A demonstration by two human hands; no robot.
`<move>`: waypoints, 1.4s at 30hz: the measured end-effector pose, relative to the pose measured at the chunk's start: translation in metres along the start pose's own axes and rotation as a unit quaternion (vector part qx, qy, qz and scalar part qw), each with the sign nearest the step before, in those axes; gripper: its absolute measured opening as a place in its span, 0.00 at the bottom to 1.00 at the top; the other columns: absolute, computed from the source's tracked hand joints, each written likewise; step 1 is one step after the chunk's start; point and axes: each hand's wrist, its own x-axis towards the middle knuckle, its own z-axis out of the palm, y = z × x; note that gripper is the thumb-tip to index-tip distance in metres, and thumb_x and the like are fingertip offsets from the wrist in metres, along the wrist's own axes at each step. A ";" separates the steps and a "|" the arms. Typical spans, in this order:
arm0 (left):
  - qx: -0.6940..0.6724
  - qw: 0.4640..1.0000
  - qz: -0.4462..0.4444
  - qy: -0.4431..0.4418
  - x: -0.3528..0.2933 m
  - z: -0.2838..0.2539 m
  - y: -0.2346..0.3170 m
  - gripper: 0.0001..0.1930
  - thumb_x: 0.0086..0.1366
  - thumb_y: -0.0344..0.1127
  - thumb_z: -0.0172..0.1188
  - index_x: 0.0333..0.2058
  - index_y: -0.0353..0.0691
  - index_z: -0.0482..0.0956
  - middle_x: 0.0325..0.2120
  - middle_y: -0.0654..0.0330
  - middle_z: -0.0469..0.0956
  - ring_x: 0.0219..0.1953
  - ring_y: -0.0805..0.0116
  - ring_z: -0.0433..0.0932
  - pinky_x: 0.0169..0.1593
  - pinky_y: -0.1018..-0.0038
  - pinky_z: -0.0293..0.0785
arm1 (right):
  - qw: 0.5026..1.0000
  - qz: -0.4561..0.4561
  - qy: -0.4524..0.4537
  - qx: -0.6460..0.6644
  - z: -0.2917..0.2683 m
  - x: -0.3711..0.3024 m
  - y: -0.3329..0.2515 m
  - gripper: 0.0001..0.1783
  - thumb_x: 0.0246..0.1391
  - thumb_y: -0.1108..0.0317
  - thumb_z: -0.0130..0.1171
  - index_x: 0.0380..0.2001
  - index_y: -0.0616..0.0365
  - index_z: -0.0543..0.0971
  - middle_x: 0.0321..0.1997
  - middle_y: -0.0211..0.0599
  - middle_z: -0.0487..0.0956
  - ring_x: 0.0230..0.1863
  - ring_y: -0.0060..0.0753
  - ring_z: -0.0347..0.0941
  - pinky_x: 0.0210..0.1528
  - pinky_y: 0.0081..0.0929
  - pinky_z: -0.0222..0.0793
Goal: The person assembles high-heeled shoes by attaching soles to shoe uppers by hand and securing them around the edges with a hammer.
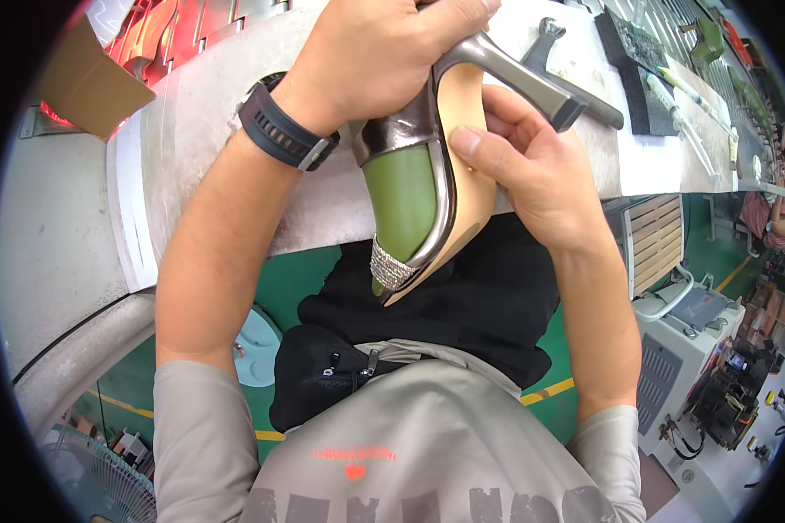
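A high-heeled shoe [464,196] with a tan sole and dark metallic upper is in both of my hands, tilted with its toe pointing down toward me. Inside it sits a green shoe last [401,205], and a glittery strap [391,268] crosses the toe. My left hand [379,52], with a dark watch on its wrist, is closed around the back of the shoe near the heel. My right hand [532,170] pinches the shoe's side, the thumb lying on the sole and the other fingers partly hidden behind it. The slim metallic heel [519,77] sticks out to the right.
On the worktable [192,183] beyond the shoe lies a hammer-like tool [584,100]. Right of it are a dark pad [632,74] and syringe-like white tools [679,113]. A cardboard piece [92,70] stands far left. Below are a light-blue stool [257,344] and a fan [87,475].
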 end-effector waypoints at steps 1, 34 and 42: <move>0.011 1.000 -0.010 -0.001 0.000 0.000 0.001 0.19 0.75 0.42 0.61 0.35 0.28 0.86 0.24 0.61 0.82 0.30 0.76 0.77 0.36 0.74 0.74 | 1.000 0.005 0.000 -0.003 0.000 0.000 0.001 0.30 0.62 0.70 0.70 0.64 0.68 0.75 0.58 0.41 0.82 0.52 0.27 0.81 0.56 0.29 0.80; 0.067 0.997 0.003 0.025 0.003 0.004 0.005 0.18 0.73 0.41 0.61 0.31 0.29 0.84 0.20 0.49 0.79 0.23 0.67 0.77 0.30 0.67 0.73 | 0.995 -0.055 0.081 -0.007 0.019 0.012 0.002 0.24 0.58 0.76 0.67 0.58 0.70 0.77 0.47 0.39 0.85 0.46 0.23 0.81 0.48 0.28 0.81; 0.075 0.996 0.034 0.012 0.006 0.001 -0.002 0.21 0.76 0.47 0.60 0.37 0.31 0.87 0.25 0.65 0.81 0.30 0.80 0.75 0.35 0.77 0.71 | 0.994 -0.058 0.095 -0.016 0.013 0.005 -0.002 0.23 0.65 0.70 0.66 0.59 0.72 0.77 0.49 0.40 0.84 0.49 0.22 0.80 0.51 0.27 0.79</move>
